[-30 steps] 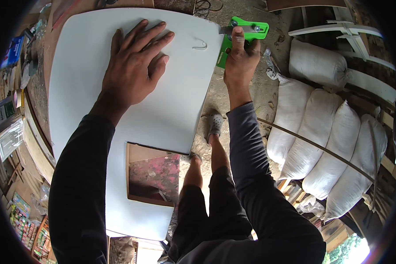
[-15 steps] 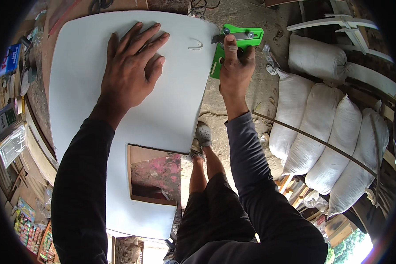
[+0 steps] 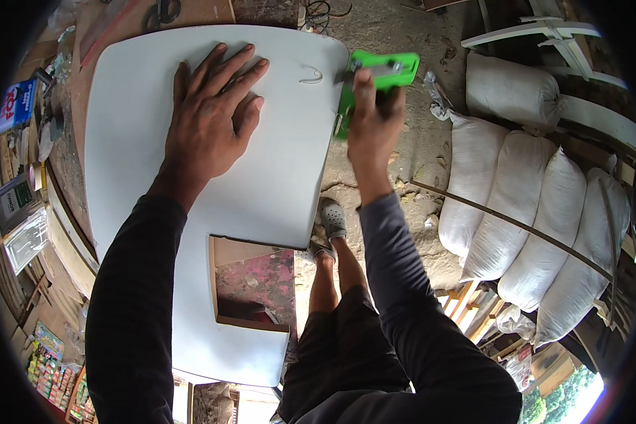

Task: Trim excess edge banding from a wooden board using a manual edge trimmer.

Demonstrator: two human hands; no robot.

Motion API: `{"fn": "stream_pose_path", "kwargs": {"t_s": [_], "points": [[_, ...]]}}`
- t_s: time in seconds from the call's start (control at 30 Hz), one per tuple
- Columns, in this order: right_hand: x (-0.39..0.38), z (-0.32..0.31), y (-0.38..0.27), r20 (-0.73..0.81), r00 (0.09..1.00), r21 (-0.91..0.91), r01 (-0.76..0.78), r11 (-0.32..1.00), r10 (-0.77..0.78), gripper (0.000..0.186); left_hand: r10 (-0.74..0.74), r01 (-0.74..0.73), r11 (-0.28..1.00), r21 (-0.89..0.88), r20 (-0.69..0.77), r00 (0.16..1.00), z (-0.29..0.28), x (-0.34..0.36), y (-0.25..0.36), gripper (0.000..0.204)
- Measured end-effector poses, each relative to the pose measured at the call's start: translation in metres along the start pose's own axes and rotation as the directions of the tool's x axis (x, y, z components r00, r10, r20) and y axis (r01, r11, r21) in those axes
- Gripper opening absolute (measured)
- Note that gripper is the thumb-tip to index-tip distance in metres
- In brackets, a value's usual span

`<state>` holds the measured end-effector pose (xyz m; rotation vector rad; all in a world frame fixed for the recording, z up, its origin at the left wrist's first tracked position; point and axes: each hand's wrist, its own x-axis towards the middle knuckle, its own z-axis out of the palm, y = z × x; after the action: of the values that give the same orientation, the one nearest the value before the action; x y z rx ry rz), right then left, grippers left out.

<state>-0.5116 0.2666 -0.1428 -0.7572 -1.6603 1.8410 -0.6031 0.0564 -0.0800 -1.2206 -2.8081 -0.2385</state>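
A white panel (image 3: pixel 261 191) with rounded corners and a rectangular cutout lies in front of me. My left hand (image 3: pixel 212 113) rests flat on its far part, fingers spread, holding nothing. At the panel's right edge my right hand (image 3: pixel 374 113) grips a green edge trimmer (image 3: pixel 405 67) with a metal blade. Its thumb presses on top of the trimmer, which is a little blurred. The blade end touches or nearly touches the edge; I cannot tell which. A thin curled white shaving (image 3: pixel 311 75) lies on the panel between the two hands.
A worn pinkish tabletop (image 3: pixel 258 279) shows through the cutout. Scissors (image 3: pixel 162 14) lie beyond the panel's far edge. Full white sacks (image 3: pixel 505 205) line the right side, with a thin long strip (image 3: pixel 509 225) across them. Wood pieces and goods crowd the left.
My right hand and the trimmer have come slightly nearer to me along the panel's right edge. The left hand keeps its place on the panel. The whole view has shifted a little.
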Motion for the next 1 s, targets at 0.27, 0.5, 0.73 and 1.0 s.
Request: {"fn": "stream_pose_path", "kwargs": {"t_s": [0.27, 0.5, 0.73, 1.0], "points": [[0.045, 0.007, 0.012, 0.01, 0.997, 0.071, 0.071, 0.995, -0.072, 0.051, 0.021, -0.021, 1.0, -0.009, -0.019, 1.0, 0.0, 0.003, -0.001, 0.046], [-0.007, 0.0, -0.001, 0.031, 1.0, 0.084, -0.002, 0.996, -0.001, 0.044, 0.011, -0.011, 1.0, -0.003, -0.011, 1.0, 0.001, -0.001, -0.003, 0.047], [-0.049, -0.009, -0.014, 0.037, 0.997, 0.075, -0.073, 0.995, 0.07, 0.041, 0.013, -0.013, 1.0, 0.006, -0.022, 1.0, 0.001, 0.004, -0.004, 0.046], [-0.079, -0.015, -0.022, 0.023, 0.988, 0.103, -0.153, 0.983, 0.152, 0.042, -0.001, 0.001, 1.0, 0.024, 0.022, 1.0, 0.0, 0.002, -0.001, 0.046]]}}
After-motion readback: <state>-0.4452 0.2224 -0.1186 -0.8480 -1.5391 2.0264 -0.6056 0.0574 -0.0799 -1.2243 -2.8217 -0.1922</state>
